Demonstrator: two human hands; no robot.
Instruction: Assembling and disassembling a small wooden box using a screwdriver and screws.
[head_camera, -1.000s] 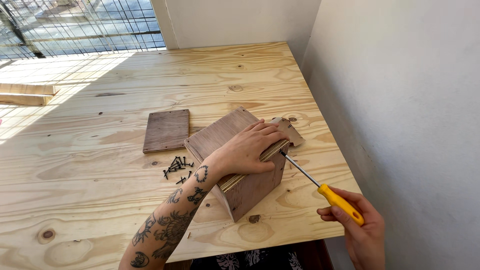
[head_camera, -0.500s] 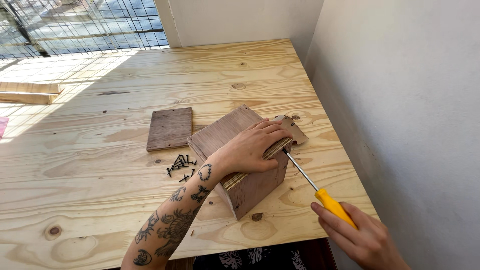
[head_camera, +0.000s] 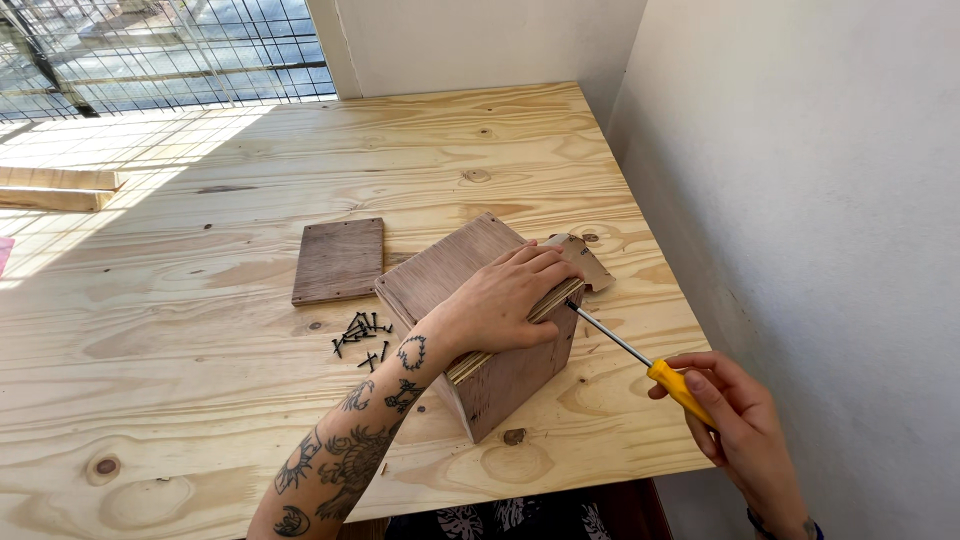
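Two hands, left (head_camera: 505, 300) pressing wooden box (head_camera: 470, 330), right (head_camera: 735, 420) gripping screwdriver (head_camera: 640, 362)

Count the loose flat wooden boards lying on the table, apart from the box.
2: a dark square board left of the wooden box, and a pale plank at the table's far left edge. Others may be hidden.

The left hand (head_camera: 503, 305) lies flat, palm down, forearm stretched forward; the right hand (head_camera: 738, 420) is curled closed, low at right.

head cam | looks down, forward | close over pine table (head_camera: 200, 400) | single view
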